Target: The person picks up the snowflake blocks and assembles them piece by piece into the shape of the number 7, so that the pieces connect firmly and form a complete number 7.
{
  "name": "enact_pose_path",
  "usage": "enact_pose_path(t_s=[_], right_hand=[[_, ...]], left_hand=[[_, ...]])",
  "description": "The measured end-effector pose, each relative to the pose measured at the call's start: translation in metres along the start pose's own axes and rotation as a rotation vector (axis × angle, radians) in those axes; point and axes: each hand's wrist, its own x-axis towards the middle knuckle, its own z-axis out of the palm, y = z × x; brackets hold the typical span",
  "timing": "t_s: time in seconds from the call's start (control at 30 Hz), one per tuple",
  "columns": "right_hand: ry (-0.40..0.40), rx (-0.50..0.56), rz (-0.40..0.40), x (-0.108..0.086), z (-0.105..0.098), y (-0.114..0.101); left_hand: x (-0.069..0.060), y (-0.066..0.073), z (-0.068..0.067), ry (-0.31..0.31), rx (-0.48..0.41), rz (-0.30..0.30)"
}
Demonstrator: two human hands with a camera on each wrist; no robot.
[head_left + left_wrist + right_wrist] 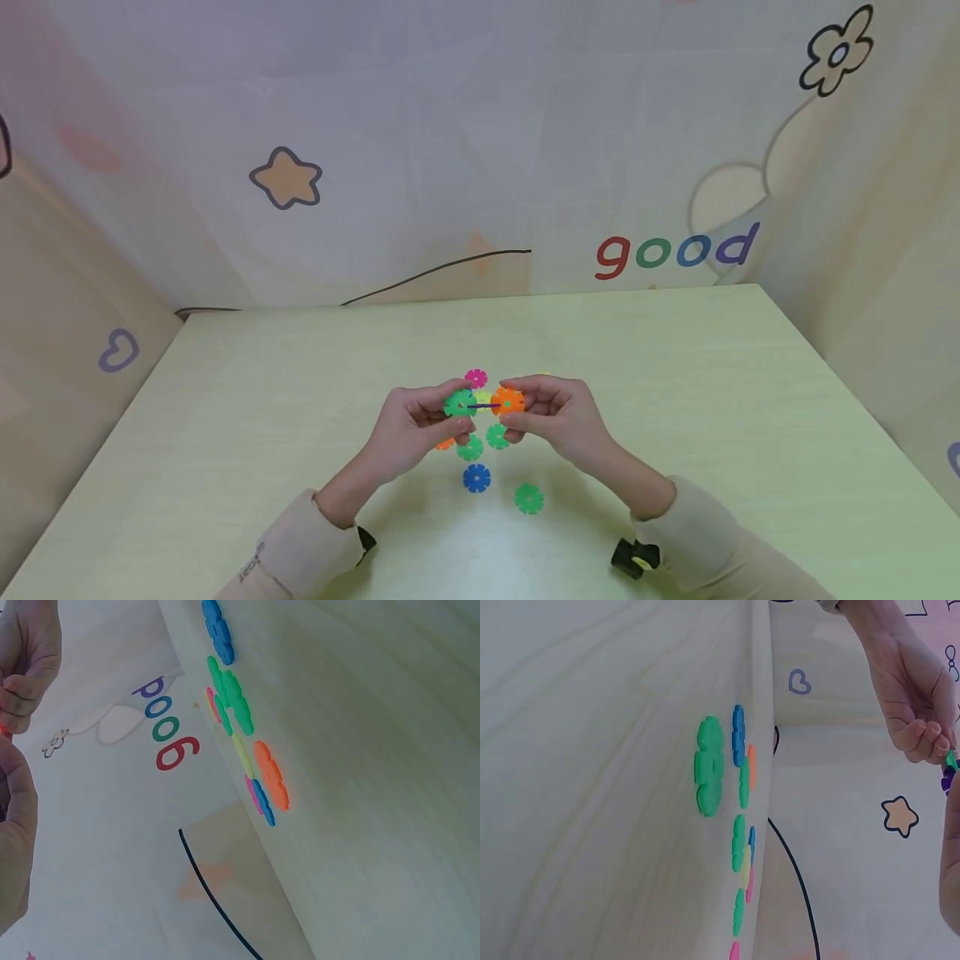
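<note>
Two pinches: left hand (408,425), green disc (458,403); right hand (567,418), orange disc (506,397); backdrop (450,150) reads "good".

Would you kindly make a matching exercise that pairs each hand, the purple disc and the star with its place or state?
1. Left hand
2. Purple disc
3. Right hand
4. Star

A. Pinches an orange disc
B. On the backdrop
C. Pinches a green disc
D. Edge-on between the hands

Pairs: 1-C, 2-D, 3-A, 4-B
</note>
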Motion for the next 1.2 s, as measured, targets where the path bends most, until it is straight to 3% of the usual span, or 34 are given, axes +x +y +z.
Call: enact_pose_path(t_s=[0.4, 0.7, 1.0, 1.2], right_hand=[[-0.003, -0.041, -0.006, -0.0010, -0.0028, 0.0008], [-0.014, -0.097, -0.009, -0.0028, -0.0027, 0.0014], [-0.068, -0.126, -0.043, -0.0018, -0.0005, 0.0028], [-0.102, -0.134, -0.061, -0.0015, 0.0015, 0.0027]], left_hand=[[-0.0001, 0.0026, 0.0020, 0.019, 0.014, -0.027], [0.0017, 0.0036, 0.0032, -0.007, -0.010, -0.110], [0.0063, 0.0074, 0.0054, -0.014, 0.075, -0.269], [0.0089, 0.0068, 0.0055, -0.038, 0.104, -0.315]])
